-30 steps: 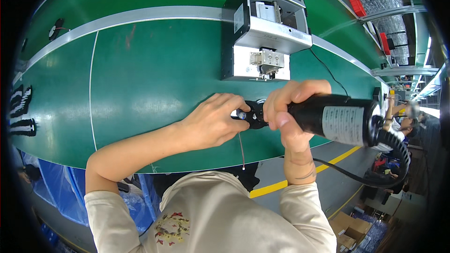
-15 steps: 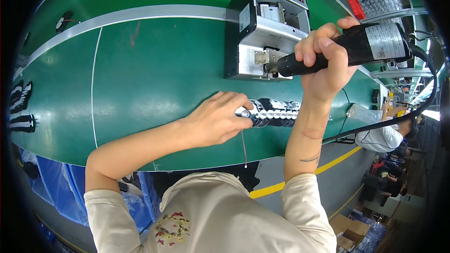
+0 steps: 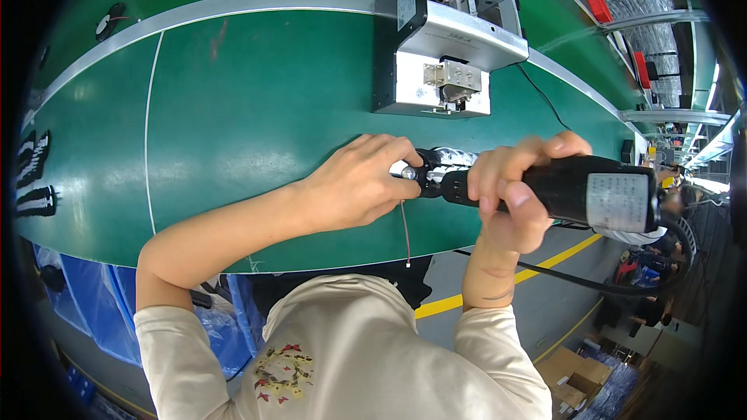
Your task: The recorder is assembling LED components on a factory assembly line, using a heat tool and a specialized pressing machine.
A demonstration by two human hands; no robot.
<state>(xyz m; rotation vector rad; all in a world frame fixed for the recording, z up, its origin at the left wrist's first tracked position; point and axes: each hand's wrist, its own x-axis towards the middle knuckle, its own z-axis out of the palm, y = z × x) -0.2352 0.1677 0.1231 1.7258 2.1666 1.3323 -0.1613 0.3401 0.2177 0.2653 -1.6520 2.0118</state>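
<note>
My right hand (image 3: pixel 513 194) is wrapped round a black electric screwdriver (image 3: pixel 587 190), held nearly level. Its nose points left and meets a small black part with a silvery round end (image 3: pixel 408 173). My left hand (image 3: pixel 359 180) grips that part on the bench, fingers curled over its left side; its exact kind is not clear. A thin wire (image 3: pixel 406 235) with a small white plug hangs toward me from under the left hand. Just beyond the screwdriver's nose lie several shiny black-and-silver pieces (image 3: pixel 455 157), partly covered by the right hand.
A metal box-shaped machine, like a screw feeder (image 3: pixel 486 31), stands at the back of the green bench (image 3: pixel 257 93). Black-and-white striped parts (image 3: pixel 36 202) lie far left. The screwdriver's cable (image 3: pixel 576 284) loops down at right. Red bins (image 3: pixel 596 1) sit at the far right.
My right hand has brought the screwdriver from the machine down and toward me, to the part in my left hand. The left hand stays nearly in place.
</note>
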